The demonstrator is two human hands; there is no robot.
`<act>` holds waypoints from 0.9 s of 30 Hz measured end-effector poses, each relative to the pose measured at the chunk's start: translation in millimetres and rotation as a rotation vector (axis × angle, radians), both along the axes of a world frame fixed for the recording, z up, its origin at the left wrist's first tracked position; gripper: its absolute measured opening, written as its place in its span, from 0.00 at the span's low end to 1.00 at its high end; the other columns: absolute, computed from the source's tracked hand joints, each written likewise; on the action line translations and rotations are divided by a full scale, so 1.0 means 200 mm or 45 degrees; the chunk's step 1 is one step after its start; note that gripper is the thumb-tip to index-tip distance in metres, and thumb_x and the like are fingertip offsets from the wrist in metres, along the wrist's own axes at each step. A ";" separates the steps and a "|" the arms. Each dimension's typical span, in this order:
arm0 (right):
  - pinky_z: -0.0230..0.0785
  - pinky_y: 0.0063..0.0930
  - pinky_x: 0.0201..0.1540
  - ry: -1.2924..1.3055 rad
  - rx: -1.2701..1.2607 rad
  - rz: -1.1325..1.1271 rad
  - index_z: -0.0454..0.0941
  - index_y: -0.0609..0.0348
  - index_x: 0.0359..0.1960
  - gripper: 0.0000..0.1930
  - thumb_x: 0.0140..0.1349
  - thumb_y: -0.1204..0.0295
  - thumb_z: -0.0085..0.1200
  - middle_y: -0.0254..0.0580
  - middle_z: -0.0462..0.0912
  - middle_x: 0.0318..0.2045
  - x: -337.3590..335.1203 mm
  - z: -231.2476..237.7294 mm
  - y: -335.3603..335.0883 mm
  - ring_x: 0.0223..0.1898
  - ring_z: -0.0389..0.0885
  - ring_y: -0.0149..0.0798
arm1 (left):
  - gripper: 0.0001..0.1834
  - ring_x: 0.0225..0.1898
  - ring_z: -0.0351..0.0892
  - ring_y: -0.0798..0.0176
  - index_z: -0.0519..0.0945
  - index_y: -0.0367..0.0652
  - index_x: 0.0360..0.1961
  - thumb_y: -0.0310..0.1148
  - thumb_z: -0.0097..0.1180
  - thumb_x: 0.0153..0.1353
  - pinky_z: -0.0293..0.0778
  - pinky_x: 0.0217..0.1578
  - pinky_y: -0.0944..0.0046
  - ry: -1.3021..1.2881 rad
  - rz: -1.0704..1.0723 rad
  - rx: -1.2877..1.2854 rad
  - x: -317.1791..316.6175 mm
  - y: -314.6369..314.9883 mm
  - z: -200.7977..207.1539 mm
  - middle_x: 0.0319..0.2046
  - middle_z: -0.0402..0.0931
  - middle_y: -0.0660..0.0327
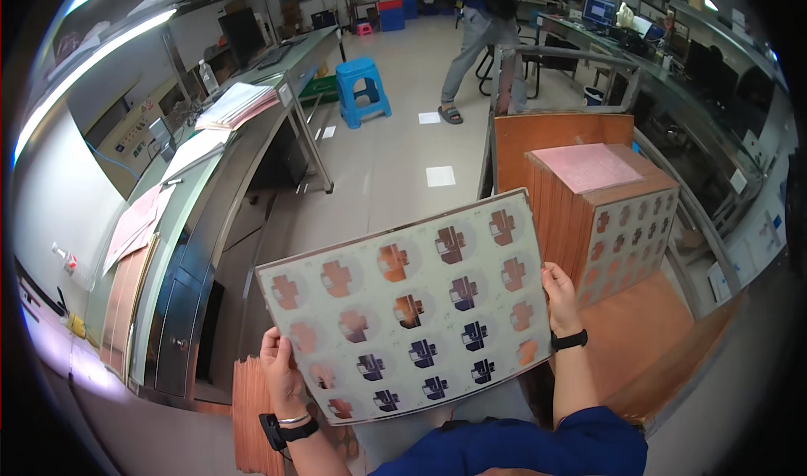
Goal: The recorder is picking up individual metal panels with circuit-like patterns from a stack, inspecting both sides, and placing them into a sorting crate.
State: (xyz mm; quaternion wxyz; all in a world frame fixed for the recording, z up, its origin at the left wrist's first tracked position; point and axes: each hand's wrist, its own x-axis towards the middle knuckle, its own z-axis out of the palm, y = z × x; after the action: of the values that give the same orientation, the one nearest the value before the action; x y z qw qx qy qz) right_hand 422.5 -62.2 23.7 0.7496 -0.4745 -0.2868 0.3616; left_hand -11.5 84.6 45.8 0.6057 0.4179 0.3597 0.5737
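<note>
Holds the patterned panel (412,308) in the lower centre of the frame, pinching its left edge with the left hand (283,367) and its right edge with the right hand (562,301), probably to support its whole width evenly.

Supports, from my end: long green-topped workbench (192,189) on the left. I read white papers (197,152), a thicker paper pile (238,105) with pink edges, pink sheets (137,226), and brown boards (126,308) at its near end.

Desk (313,47) beyond it carries a dark monitor (241,37) and a keyboard (274,56).

On my right, a copper-brown base board (635,341) bears a stack of printed panels (555,224), set on edge; a pink sheet (588,168) lies across its top.

Grey floor (387,169): blue plastic stool (361,85) standing, plus white squares (440,176); can't tell if paper or tape.
</note>
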 end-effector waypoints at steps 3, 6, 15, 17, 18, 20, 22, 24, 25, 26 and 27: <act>0.65 0.19 0.47 -0.129 0.100 -0.094 0.72 0.63 0.44 0.11 0.67 0.68 0.46 0.31 0.78 0.39 0.02 0.07 -0.01 0.41 0.73 0.24 | 0.08 0.37 0.74 0.70 0.71 0.39 0.44 0.27 0.49 0.64 0.72 0.40 0.70 -0.055 -0.027 0.200 0.00 -0.02 0.07 0.38 0.75 0.63; 0.65 0.21 0.50 -0.283 0.241 -0.145 0.72 0.63 0.43 0.10 0.67 0.68 0.46 0.32 0.77 0.40 0.12 0.06 -0.01 0.42 0.74 0.25 | 0.08 0.43 0.73 0.69 0.71 0.40 0.45 0.27 0.48 0.65 0.70 0.47 0.67 -0.076 0.090 0.418 -0.02 -0.01 0.03 0.38 0.75 0.63; 0.72 0.30 0.49 0.453 0.774 -0.141 0.69 0.57 0.39 0.07 0.65 0.68 0.41 0.39 0.77 0.41 -0.12 0.27 0.13 0.41 0.77 0.35 | 0.21 0.51 0.73 0.55 0.67 0.48 0.55 0.40 0.45 0.61 0.75 0.49 0.55 -0.475 -0.002 0.015 0.31 -0.22 0.32 0.56 0.67 0.53; 0.72 0.30 0.48 0.508 0.715 -0.074 0.69 0.57 0.39 0.07 0.65 0.69 0.41 0.40 0.76 0.40 -0.12 0.27 0.09 0.40 0.77 0.35 | 0.27 0.54 0.70 0.55 0.57 0.49 0.63 0.36 0.45 0.63 0.71 0.53 0.54 -0.615 -0.192 -0.098 0.25 -0.19 0.23 0.58 0.64 0.52; 0.72 0.30 0.47 0.522 0.683 -0.050 0.69 0.57 0.39 0.07 0.65 0.69 0.41 0.40 0.76 0.40 -0.11 0.26 0.07 0.40 0.77 0.35 | 0.31 0.58 0.66 0.52 0.49 0.50 0.66 0.29 0.45 0.64 0.68 0.57 0.51 -0.642 -0.300 -0.085 0.29 -0.22 0.30 0.61 0.59 0.51; 0.73 0.29 0.46 0.544 0.623 -0.004 0.68 0.57 0.39 0.07 0.65 0.69 0.40 0.40 0.76 0.40 -0.10 0.26 0.04 0.40 0.77 0.35 | 0.29 0.58 0.66 0.54 0.49 0.48 0.67 0.30 0.41 0.66 0.68 0.57 0.53 -0.408 -0.236 0.040 0.19 -0.17 0.12 0.62 0.58 0.50; 0.73 0.29 0.45 0.557 0.574 0.037 0.68 0.56 0.39 0.07 0.64 0.70 0.40 0.40 0.76 0.40 -0.08 0.24 0.03 0.39 0.77 0.35 | 0.29 0.58 0.67 0.57 0.51 0.44 0.67 0.28 0.44 0.65 0.68 0.57 0.56 -0.608 -0.256 -0.186 0.18 -0.16 0.13 0.61 0.60 0.50; 0.74 0.29 0.44 0.557 0.517 0.090 0.68 0.56 0.39 0.07 0.64 0.70 0.39 0.40 0.76 0.39 -0.07 0.23 0.02 0.39 0.77 0.35 | 0.29 0.56 0.69 0.57 0.51 0.41 0.66 0.27 0.43 0.65 0.70 0.55 0.57 -0.573 -0.224 -0.166 0.13 -0.13 0.03 0.58 0.64 0.49; 0.74 0.29 0.43 0.559 0.493 0.112 0.68 0.56 0.39 0.07 0.64 0.70 0.39 0.40 0.76 0.39 -0.06 0.22 0.02 0.39 0.77 0.35 | 0.29 0.54 0.71 0.58 0.51 0.38 0.66 0.25 0.43 0.65 0.72 0.53 0.59 -0.537 -0.201 -0.146 0.10 -0.12 -0.02 0.55 0.67 0.47; 0.74 0.28 0.43 0.547 0.470 0.126 0.67 0.56 0.39 0.07 0.64 0.70 0.39 0.40 0.76 0.39 -0.05 0.21 0.02 0.39 0.77 0.35 | 0.29 0.54 0.71 0.58 0.51 0.38 0.66 0.25 0.43 0.65 0.72 0.53 0.59 -0.537 -0.201 -0.150 0.08 -0.11 -0.05 0.55 0.67 0.47; 0.74 0.28 0.43 0.546 0.468 0.124 0.67 0.56 0.39 0.07 0.64 0.70 0.39 0.40 0.76 0.39 -0.04 0.20 0.01 0.39 0.77 0.35 | 0.30 0.54 0.71 0.58 0.51 0.37 0.65 0.23 0.44 0.64 0.71 0.54 0.59 -0.525 -0.210 -0.146 0.07 -0.11 -0.08 0.56 0.67 0.47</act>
State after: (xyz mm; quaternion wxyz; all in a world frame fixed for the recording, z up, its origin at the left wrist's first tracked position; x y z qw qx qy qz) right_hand 414.2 -59.3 62.8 0.8482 -0.2288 -0.2049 0.4314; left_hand 3.2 62.7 30.4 0.7341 0.2847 0.2249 0.5740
